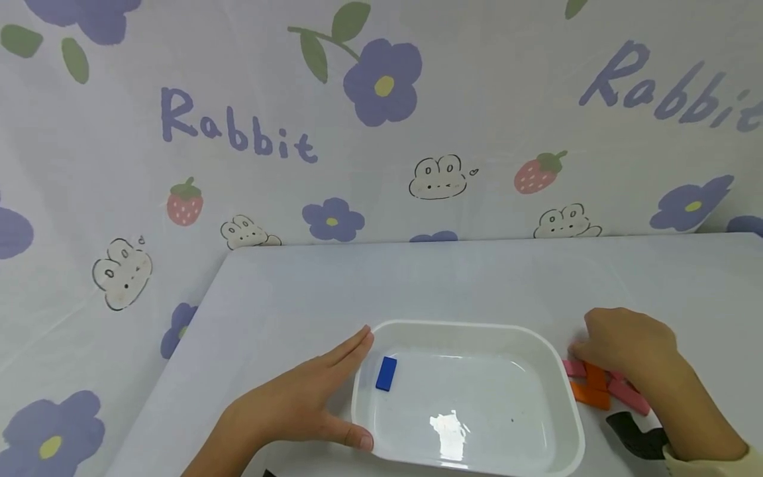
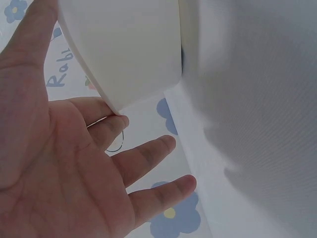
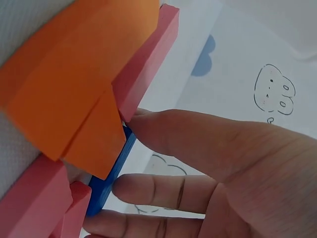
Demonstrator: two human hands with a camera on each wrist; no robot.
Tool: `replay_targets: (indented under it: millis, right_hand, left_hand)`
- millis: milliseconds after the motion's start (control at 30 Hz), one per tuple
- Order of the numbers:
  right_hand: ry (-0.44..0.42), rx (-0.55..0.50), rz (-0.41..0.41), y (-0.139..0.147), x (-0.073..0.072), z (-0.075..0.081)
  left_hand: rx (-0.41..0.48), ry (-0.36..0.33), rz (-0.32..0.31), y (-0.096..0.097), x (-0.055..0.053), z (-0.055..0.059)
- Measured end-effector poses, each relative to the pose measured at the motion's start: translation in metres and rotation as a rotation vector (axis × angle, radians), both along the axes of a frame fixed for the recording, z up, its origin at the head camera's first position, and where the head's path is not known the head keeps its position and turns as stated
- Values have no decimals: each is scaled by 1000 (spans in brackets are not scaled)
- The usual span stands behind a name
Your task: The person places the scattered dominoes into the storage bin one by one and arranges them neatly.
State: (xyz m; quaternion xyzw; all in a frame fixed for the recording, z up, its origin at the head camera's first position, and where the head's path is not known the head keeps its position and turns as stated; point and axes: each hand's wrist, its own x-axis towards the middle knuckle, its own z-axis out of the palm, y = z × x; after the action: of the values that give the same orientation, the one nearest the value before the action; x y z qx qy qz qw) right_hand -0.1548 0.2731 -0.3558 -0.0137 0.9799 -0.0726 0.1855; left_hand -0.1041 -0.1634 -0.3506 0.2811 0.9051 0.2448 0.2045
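A white plastic tray stands in front of me, with a small blue block lying near its left wall. My left hand touches the tray's left side, thumb at the near corner and nearly straight fingers at the far one. In the left wrist view its fingertips meet the rim. To the right of the tray, my right hand reaches into a pile of blocks. Its thumb and fingers hold another blue block by its ends, beside orange blocks and pink blocks.
The white table runs back to a cloth backdrop printed with rabbits, flowers and strawberries. A black curved object lies by my right wrist. A small dark piece shows at the bottom edge.
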Motion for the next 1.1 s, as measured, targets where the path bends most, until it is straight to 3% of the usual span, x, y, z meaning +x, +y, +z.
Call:
replay_targets:
  millis: [200,1100]
  right_hand:
    - [17,-36,-7,-1,-2,-1]
    - [339,-132,82,-9,4,18]
  left_hand:
    - [-2,15,-11,0,0,-2]
    - [-8,17,-6,-1,1,-1]
